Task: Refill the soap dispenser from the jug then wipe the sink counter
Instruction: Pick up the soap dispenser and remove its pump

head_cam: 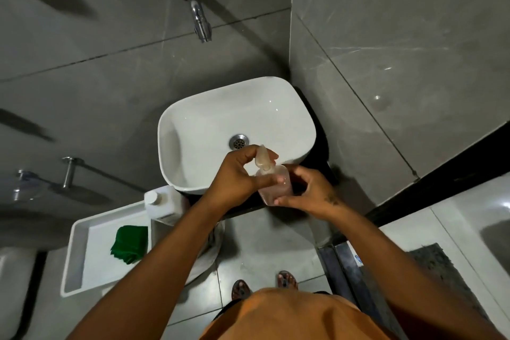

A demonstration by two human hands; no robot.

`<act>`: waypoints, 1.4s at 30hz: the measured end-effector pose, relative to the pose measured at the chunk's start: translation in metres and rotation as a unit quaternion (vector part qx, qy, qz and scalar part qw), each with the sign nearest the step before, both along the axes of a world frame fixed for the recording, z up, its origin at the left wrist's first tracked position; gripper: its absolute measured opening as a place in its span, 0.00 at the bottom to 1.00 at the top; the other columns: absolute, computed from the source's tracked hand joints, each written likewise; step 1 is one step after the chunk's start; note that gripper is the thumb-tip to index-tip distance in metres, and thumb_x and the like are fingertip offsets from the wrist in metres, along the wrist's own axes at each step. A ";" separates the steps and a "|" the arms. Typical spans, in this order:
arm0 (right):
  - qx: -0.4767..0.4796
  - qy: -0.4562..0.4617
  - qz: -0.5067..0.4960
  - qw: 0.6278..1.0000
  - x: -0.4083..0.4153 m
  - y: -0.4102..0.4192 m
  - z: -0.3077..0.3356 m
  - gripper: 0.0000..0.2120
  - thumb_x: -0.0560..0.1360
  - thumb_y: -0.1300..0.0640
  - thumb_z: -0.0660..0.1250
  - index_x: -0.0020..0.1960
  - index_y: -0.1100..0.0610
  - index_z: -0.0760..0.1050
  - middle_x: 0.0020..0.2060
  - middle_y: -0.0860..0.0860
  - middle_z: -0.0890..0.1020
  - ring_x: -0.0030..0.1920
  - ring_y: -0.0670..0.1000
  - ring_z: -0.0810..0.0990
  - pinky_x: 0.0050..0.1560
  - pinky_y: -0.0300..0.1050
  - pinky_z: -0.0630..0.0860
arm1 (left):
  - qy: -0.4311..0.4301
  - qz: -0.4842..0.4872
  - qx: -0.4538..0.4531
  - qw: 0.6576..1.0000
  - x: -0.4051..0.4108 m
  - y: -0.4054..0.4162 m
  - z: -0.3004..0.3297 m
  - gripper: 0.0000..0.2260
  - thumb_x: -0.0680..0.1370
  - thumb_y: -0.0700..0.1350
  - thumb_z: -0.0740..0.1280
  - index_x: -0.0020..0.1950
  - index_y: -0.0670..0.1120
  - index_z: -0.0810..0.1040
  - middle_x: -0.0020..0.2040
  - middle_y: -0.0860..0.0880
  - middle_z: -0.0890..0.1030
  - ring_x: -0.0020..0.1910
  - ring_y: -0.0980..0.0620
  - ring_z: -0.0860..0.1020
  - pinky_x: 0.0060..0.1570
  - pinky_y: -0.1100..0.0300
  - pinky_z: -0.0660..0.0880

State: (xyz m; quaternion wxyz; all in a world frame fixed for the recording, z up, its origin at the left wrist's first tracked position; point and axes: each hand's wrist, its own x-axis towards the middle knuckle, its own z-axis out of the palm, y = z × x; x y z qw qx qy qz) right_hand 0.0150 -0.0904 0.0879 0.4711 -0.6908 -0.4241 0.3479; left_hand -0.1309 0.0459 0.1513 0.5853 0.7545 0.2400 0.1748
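Observation:
A clear soap dispenser [273, 183] with a translucent pump head is held over the front rim of the white sink basin [193, 124]. My left hand [237, 174] grips the pump head and the bottle's neck. My right hand [306, 190] holds the bottle's body from the right side. The white jug [162, 201], capped, stands left of the sink at the corner of a white tray [80, 246]. A folded green cloth [129, 243] lies in that tray. The dark counter [320, 130] shows around the basin.
A chrome wall tap [200, 18] juts out above the basin. A metal towel bar [69, 171] is fixed to the left wall. Grey tiled walls close in behind and to the right. My feet [262, 284] stand on the tiled floor below.

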 end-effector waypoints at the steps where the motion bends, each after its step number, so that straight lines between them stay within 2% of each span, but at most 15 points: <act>1: -0.002 0.003 -0.002 1.000 -0.002 0.002 -0.003 0.31 0.59 0.44 0.82 0.58 0.30 0.74 0.55 0.32 0.82 0.56 0.35 0.80 0.53 0.29 0.77 | 0.007 -0.002 -0.002 1.000 -0.003 0.000 0.001 0.20 0.66 0.44 0.83 0.54 0.56 0.83 0.55 0.58 0.84 0.57 0.58 0.81 0.60 0.60 0.75; 3: -0.004 0.009 -0.012 1.000 -0.005 0.006 -0.007 0.33 0.59 0.44 0.83 0.61 0.35 0.75 0.55 0.36 0.83 0.56 0.38 0.81 0.55 0.35 0.79 | 0.015 -0.025 -0.011 1.000 -0.008 0.000 0.002 0.24 0.66 0.41 0.81 0.59 0.58 0.81 0.61 0.57 0.83 0.63 0.54 0.80 0.67 0.51 0.74; 6: -0.005 -0.004 -0.016 1.000 -0.008 0.010 -0.008 0.31 0.60 0.44 0.82 0.59 0.32 0.75 0.55 0.33 0.83 0.56 0.36 0.81 0.51 0.28 0.75 | -0.017 0.024 -0.019 0.999 -0.013 0.002 0.000 0.18 0.69 0.33 0.77 0.52 0.53 0.84 0.55 0.54 0.86 0.60 0.48 0.82 0.68 0.39 0.73; 10: -0.009 -0.012 -0.026 1.000 -0.012 0.014 -0.011 0.31 0.59 0.43 0.83 0.59 0.33 0.75 0.54 0.33 0.83 0.55 0.36 0.81 0.49 0.25 0.75 | -0.015 0.028 -0.014 0.999 -0.019 0.002 0.000 0.17 0.68 0.35 0.79 0.50 0.53 0.84 0.60 0.51 0.85 0.65 0.49 0.80 0.69 0.37 0.71; 12: -0.010 -0.013 -0.030 0.999 -0.013 0.015 -0.012 0.30 0.59 0.44 0.83 0.57 0.32 0.76 0.53 0.32 0.83 0.54 0.36 0.82 0.48 0.25 0.75 | -0.014 0.022 -0.014 1.000 -0.020 0.004 -0.001 0.15 0.70 0.34 0.77 0.50 0.51 0.84 0.58 0.51 0.86 0.63 0.49 0.82 0.68 0.37 0.72; 15: -0.011 -0.019 -0.031 0.999 -0.013 0.018 -0.011 0.28 0.58 0.43 0.82 0.54 0.28 0.75 0.51 0.29 0.82 0.52 0.34 0.81 0.46 0.25 0.74 | -0.014 0.092 -0.015 0.996 -0.017 0.001 -0.001 0.14 0.67 0.39 0.81 0.46 0.54 0.84 0.48 0.54 0.87 0.54 0.45 0.84 0.63 0.39 0.76; 18: -0.009 -0.008 -0.029 1.000 -0.015 0.022 -0.009 0.30 0.59 0.45 0.82 0.58 0.33 0.76 0.52 0.31 0.83 0.53 0.35 0.81 0.44 0.27 0.76 | -0.014 0.155 -0.017 0.988 -0.013 -0.003 -0.005 0.15 0.64 0.44 0.84 0.42 0.56 0.82 0.43 0.54 0.85 0.46 0.48 0.83 0.55 0.46 0.81; 22: -0.006 -0.001 -0.029 1.000 -0.013 0.022 -0.010 0.29 0.59 0.46 0.83 0.58 0.36 0.78 0.52 0.33 0.83 0.53 0.37 0.82 0.45 0.28 0.77 | 0.007 0.127 0.018 0.992 -0.012 -0.005 -0.004 0.17 0.65 0.53 0.81 0.51 0.58 0.81 0.50 0.58 0.84 0.52 0.57 0.82 0.51 0.57 0.79; 26: -0.008 -0.012 -0.029 0.999 -0.012 0.020 -0.015 0.33 0.59 0.43 0.83 0.62 0.40 0.77 0.53 0.34 0.83 0.55 0.37 0.81 0.50 0.28 0.76 | 0.020 0.088 0.040 0.995 -0.017 -0.001 -0.001 0.12 0.70 0.40 0.77 0.49 0.55 0.84 0.53 0.54 0.86 0.54 0.54 0.83 0.50 0.54 0.77; 29: -0.022 -0.015 -0.030 0.999 -0.010 0.019 -0.018 0.32 0.58 0.43 0.83 0.59 0.32 0.75 0.53 0.29 0.82 0.55 0.33 0.80 0.49 0.25 0.74 | -0.023 0.150 0.038 0.988 -0.017 -0.003 0.010 0.12 0.69 0.33 0.79 0.41 0.49 0.83 0.45 0.47 0.86 0.45 0.53 0.83 0.48 0.54 0.78; 31: -0.027 -0.014 -0.038 0.999 -0.008 0.018 -0.020 0.31 0.57 0.42 0.82 0.55 0.27 0.74 0.51 0.26 0.81 0.54 0.32 0.80 0.49 0.24 0.74 | -0.094 0.214 -0.009 0.972 -0.016 -0.002 0.022 0.09 0.68 0.32 0.80 0.41 0.42 0.82 0.42 0.42 0.86 0.42 0.50 0.83 0.47 0.54 0.80; 33: -0.025 -0.006 -0.050 0.998 -0.005 0.015 -0.024 0.29 0.56 0.42 0.82 0.54 0.30 0.76 0.51 0.29 0.82 0.54 0.35 0.81 0.51 0.28 0.75 | -0.159 0.255 -0.063 0.952 -0.017 0.000 0.032 0.09 0.69 0.31 0.79 0.43 0.36 0.81 0.41 0.44 0.86 0.43 0.49 0.84 0.48 0.55 0.82; 36: -0.018 0.009 -0.069 0.997 0.003 0.007 -0.034 0.31 0.57 0.42 0.82 0.59 0.36 0.78 0.54 0.39 0.85 0.56 0.41 0.82 0.57 0.42 0.79 | -0.215 0.303 -0.139 0.918 -0.030 0.001 0.032 0.08 0.69 0.36 0.80 0.43 0.44 0.84 0.41 0.49 0.86 0.45 0.51 0.85 0.49 0.60 0.80; 39: -0.019 0.023 -0.087 0.996 0.012 -0.004 -0.047 0.37 0.57 0.43 0.83 0.64 0.44 0.76 0.60 0.49 0.82 0.61 0.49 0.81 0.62 0.55 0.79 | -0.229 0.375 -0.239 0.866 -0.050 -0.003 -0.002 0.10 0.70 0.35 0.78 0.43 0.49 0.84 0.43 0.51 0.84 0.47 0.50 0.83 0.47 0.62 0.79; 42: -0.044 0.029 -0.110 0.993 0.022 -0.017 -0.058 0.36 0.56 0.43 0.83 0.63 0.41 0.77 0.62 0.51 0.80 0.61 0.51 0.80 0.61 0.59 0.79 | -0.177 0.437 -0.345 0.812 -0.062 -0.019 -0.062 0.12 0.74 0.28 0.71 0.44 0.46 0.80 0.40 0.50 0.83 0.40 0.53 0.82 0.38 0.65 0.76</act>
